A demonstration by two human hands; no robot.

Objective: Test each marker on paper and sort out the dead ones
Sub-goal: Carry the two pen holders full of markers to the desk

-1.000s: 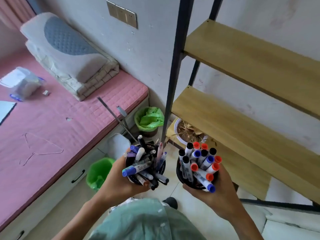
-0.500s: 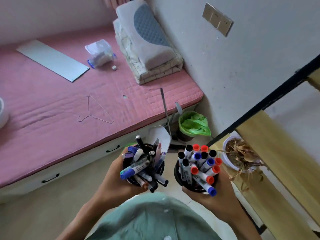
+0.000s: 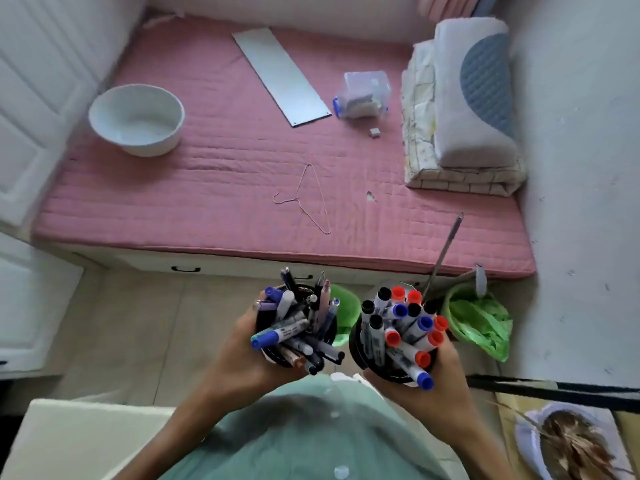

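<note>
My left hand (image 3: 239,355) grips a dark cup (image 3: 266,318) crammed with mixed pens and markers (image 3: 294,330) lying at all angles. In my right hand (image 3: 440,386) I hold a second black cup (image 3: 358,351) of whiteboard markers (image 3: 401,323) standing caps up, with red, blue and black caps. Both cups are held side by side in front of my chest, above the floor. No test paper shows near my hands.
A pink mattress (image 3: 225,174) lies ahead with a white bowl (image 3: 136,119), a grey board (image 3: 280,76), a clear plastic box (image 3: 365,95), a wire hanger (image 3: 308,199) and folded bedding (image 3: 460,109). Green-lined bins (image 3: 478,320) stand on the floor. A potted dry plant (image 3: 571,445) is at lower right.
The view has swung left, away from the wooden shelf and toward the bed, bringing the white bowl into sight. Both hands keep their cups in the same hold.
</note>
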